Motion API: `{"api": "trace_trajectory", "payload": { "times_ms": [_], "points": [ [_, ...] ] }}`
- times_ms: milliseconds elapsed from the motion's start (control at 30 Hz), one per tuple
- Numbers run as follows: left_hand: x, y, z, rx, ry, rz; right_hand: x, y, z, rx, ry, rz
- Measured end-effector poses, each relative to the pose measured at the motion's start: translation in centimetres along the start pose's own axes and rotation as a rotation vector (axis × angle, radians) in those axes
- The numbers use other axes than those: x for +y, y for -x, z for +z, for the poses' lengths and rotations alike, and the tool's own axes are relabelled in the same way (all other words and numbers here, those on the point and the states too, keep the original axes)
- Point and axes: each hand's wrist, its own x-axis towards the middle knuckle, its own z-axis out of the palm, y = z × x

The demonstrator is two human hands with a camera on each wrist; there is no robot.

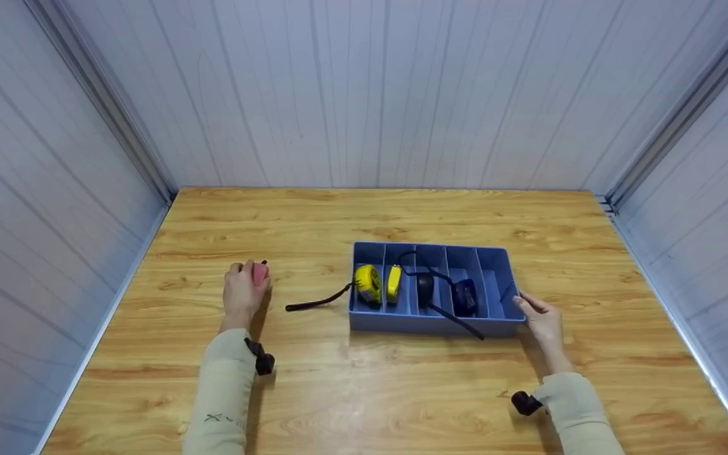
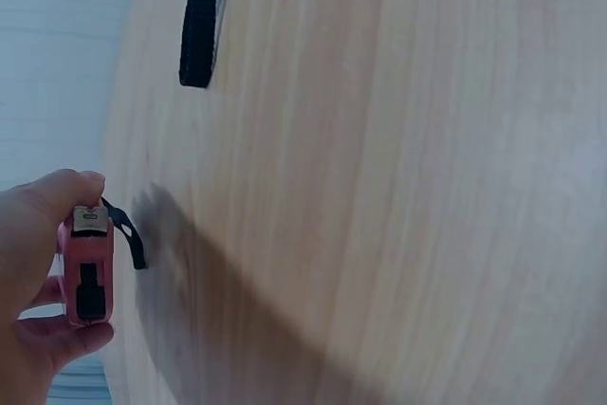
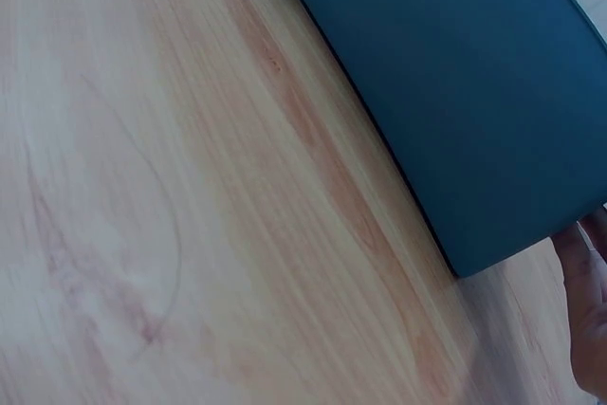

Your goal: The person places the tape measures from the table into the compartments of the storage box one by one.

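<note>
My left hand (image 1: pixel 239 297) holds a pink tape measure (image 2: pixel 87 272) above the table, left of the box. Its metal end hook, black lock button and short black strap show in the left wrist view. At the right, my right hand (image 1: pixel 544 325) grips the front right corner of a blue-grey divided box (image 1: pixel 440 326), thumb over the rim. Inside the box, from the left, lie a yellow-and-black tape measure (image 1: pixel 368 284), a narrower yellow tape measure (image 1: pixel 394 282), a black rounded item (image 1: pixel 425 290) and a dark blue item (image 1: pixel 466 297). The rightmost compartment holds nothing visible.
A black strap (image 1: pixel 313 305) runs from the box's left end onto the wood-grain table (image 1: pixel 351 392). Another strap (image 1: pixel 459 322) hangs over the box's front wall. Pale panel walls (image 1: pixel 364 95) stand behind and on both sides.
</note>
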Motion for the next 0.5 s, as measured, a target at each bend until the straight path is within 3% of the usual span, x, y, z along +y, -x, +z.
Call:
{"api": "trace_trajectory", "payload": {
  "times_ms": [233, 400, 500],
  "points": [
    [1.0, 0.2, -0.2, -0.002, 0.011, 0.009, 0.2, 0.1, 0.0, -0.008, -0.071, 0.013],
    [1.6, 0.3, -0.3, -0.006, 0.033, 0.028, 0.5, 0.0, 0.0, -0.061, -0.248, 0.07],
    [1.8, 0.5, -0.2, 0.008, 0.042, 0.051, 0.3, 0.1, 0.0, -0.058, -0.189, 0.037]
  ]
}}
